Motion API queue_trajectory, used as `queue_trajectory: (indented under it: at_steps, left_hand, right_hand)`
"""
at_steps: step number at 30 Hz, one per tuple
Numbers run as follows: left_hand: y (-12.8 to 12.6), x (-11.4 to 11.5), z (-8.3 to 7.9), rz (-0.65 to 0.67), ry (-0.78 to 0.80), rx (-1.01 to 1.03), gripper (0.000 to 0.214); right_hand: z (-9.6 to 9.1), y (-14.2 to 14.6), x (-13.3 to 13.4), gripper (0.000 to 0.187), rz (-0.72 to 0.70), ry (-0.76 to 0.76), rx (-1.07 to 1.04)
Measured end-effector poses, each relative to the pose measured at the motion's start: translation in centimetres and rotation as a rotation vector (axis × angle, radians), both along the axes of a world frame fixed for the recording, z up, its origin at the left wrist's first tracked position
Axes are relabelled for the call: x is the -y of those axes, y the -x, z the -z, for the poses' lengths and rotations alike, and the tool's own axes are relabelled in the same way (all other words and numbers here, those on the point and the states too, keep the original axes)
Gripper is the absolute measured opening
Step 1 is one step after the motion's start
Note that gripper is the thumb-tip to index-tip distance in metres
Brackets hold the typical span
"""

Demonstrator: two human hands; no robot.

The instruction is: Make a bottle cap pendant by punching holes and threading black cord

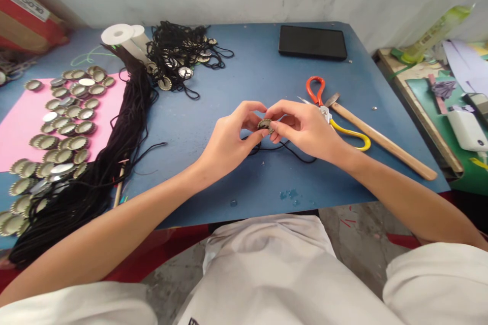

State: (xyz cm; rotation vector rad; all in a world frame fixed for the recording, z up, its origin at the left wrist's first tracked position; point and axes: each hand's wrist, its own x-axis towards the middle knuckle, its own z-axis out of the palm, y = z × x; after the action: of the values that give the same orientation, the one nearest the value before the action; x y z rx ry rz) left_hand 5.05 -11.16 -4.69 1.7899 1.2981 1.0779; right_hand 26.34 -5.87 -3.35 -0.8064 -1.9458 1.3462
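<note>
Between my two hands, just above the blue table [213, 86], is a bottle cap [264, 124] with its hollow side toward me. My left hand [232, 134] pinches its left side between thumb and fingers. From the other side, my right hand [301, 124] grips the cap's edge, thumb against it. A black cord [299, 156] loops out beneath the hands onto the table; part of it shows dark inside the cap. Right beside my right hand lie scissors [324, 111] with one red and one yellow handle, and a hammer [381, 137] with a wooden handle.
Many loose bottle caps [72, 111] cover pink paper [19, 117] at left, beside a bundle of black cords [133, 91]. Behind stand white spools [119, 34] and a heap of corded caps [179, 45]. A black phone [312, 42] lies at the back right.
</note>
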Motion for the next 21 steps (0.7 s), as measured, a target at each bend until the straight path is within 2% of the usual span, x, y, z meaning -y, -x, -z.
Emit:
queue_trajectory:
  at_steps: [6, 12, 21]
  left_hand:
    - [-0.12, 0.02, 0.02, -0.011, -0.011, -0.027, 0.033]
    - [-0.05, 0.09, 0.28, -0.038, -0.040, -0.136, 0.035]
    - [0.05, 0.20, 0.78, -0.040, -0.079, -0.247, 0.045]
  right_hand:
    - [-0.26, 0.16, 0.35, 0.008, -0.024, 0.057, 0.005]
    - [-0.15, 0.32, 0.38, 0.011, -0.017, 0.095, 0.009]
    - [-0.13, 0.39, 0.36, 0.014, -0.027, 0.066, 0.058]
